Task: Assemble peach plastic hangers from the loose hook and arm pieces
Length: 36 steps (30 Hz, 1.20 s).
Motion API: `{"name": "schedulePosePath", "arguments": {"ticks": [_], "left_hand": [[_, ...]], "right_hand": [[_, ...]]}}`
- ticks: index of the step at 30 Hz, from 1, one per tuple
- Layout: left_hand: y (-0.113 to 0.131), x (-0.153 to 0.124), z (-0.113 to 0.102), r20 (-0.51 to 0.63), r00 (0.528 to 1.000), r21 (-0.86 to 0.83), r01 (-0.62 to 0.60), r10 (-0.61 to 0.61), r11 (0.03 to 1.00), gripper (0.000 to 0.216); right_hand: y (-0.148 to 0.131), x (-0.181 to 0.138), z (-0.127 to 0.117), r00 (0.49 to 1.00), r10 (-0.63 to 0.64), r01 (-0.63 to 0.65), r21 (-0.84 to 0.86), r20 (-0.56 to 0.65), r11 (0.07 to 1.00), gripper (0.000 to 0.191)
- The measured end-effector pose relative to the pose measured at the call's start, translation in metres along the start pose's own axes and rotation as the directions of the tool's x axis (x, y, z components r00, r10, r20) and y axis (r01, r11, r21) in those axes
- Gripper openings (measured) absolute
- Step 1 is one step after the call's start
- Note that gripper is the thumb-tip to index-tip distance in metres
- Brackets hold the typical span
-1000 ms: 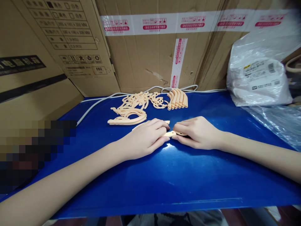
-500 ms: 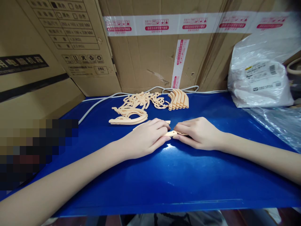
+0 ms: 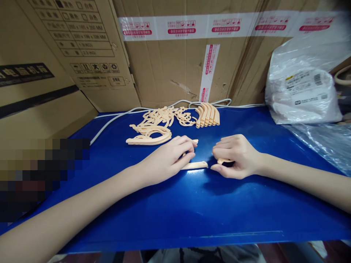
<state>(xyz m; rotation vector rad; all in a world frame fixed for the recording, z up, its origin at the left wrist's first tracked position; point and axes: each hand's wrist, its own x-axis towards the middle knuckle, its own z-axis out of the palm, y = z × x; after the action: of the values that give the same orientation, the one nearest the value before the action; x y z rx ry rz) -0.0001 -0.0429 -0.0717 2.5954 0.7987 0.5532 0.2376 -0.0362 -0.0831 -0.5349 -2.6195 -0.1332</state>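
Observation:
My left hand (image 3: pixel 167 160) lies on the blue table (image 3: pixel 192 208) with its fingers curled over a peach plastic strip (image 3: pixel 194 165) that pokes out to the right along the surface. My right hand (image 3: pixel 237 157) is a little to the right, fingers curled round a small peach plastic piece (image 3: pixel 223 160) held just above the table. The two pieces are apart, with a small gap between them. Behind my hands lie a pile of peach plastic parts (image 3: pixel 153 128) and a neat row of curved peach pieces (image 3: pixel 208 115).
Cardboard boxes (image 3: pixel 178 54) wall in the back and left of the table. A white cable (image 3: pixel 115 118) runs along the back edge. A white plastic bag with a label (image 3: pixel 301 91) and clear plastic film (image 3: pixel 326 142) sit at the right.
The two peach pieces, joined between my hands before, have come apart. My right hand has drawn back to the right with the small piece; the strip stays under my left hand.

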Motion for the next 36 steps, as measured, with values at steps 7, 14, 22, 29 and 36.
{"name": "schedulePosePath", "arguments": {"ticks": [7, 14, 22, 29, 36], "left_hand": [[-0.0026, -0.0009, -0.0023, 0.038, 0.999, 0.000, 0.012, -0.012, 1.000, 0.017], [-0.0018, -0.0033, -0.0044, 0.121, 0.990, 0.018, -0.080, 0.077, 0.997, 0.017], [-0.0006, -0.0004, -0.0004, 0.097, 0.995, 0.016, -0.025, 0.023, 1.000, 0.022], [0.0034, 0.0028, 0.0037, 0.019, 1.000, 0.006, 0.024, -0.024, 1.000, 0.025], [0.0046, 0.0029, 0.0049, 0.005, 1.000, -0.002, 0.023, -0.023, 1.000, 0.025]], "right_hand": [[-0.0003, 0.0017, -0.0005, 0.992, 0.108, -0.112, 0.071, 0.060, 0.991, 0.030], [0.0013, 0.0047, 0.0003, 0.954, 0.279, -0.293, 0.144, 0.111, 0.945, 0.021], [0.0017, 0.0041, 0.0020, 0.960, 0.268, -0.276, 0.117, 0.084, 0.954, 0.027], [0.0009, 0.0060, -0.0001, 0.951, 0.242, -0.274, 0.157, 0.192, 0.949, 0.031], [0.0016, 0.0067, 0.0009, 0.947, 0.294, -0.316, 0.221, 0.128, 0.923, 0.027]]}}
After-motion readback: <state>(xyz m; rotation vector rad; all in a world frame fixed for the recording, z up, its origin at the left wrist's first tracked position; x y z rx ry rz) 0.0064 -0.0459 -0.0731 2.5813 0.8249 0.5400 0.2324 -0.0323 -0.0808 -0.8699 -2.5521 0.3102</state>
